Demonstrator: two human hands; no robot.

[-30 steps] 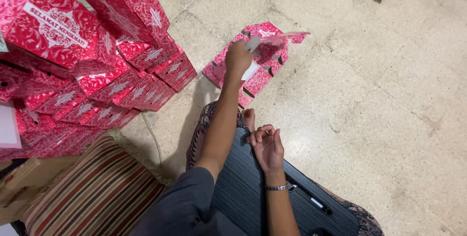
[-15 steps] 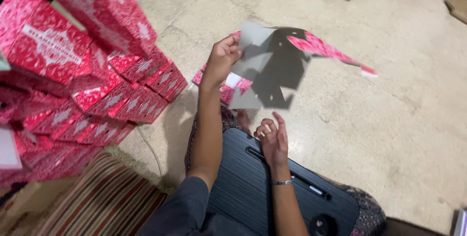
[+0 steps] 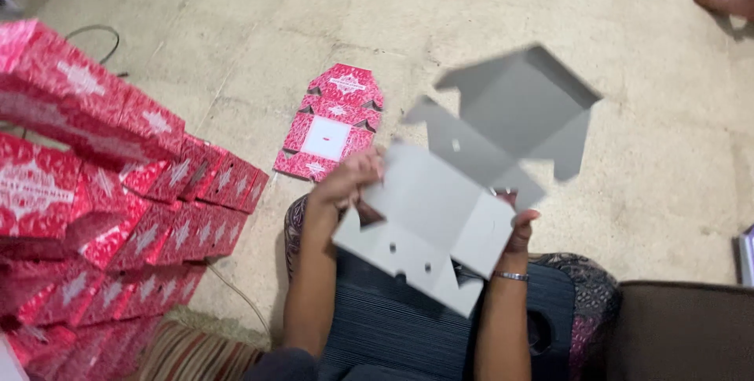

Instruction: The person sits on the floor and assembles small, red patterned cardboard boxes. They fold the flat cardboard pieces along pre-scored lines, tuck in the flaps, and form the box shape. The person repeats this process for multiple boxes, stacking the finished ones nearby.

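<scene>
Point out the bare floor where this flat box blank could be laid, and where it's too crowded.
Free: the stone floor right of the grey box blank, and the strip beyond the flat red blanks. Crowded: the stack of folded red boxes fills the left. Both hands, left and right, grip the blank over the lap board.

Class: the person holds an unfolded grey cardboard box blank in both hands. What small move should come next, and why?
Probably fold a side panel up along its crease. The flat grey cardboard box blank is held open, plain side up, by the left hand and right hand, with no panel raised yet.
</scene>
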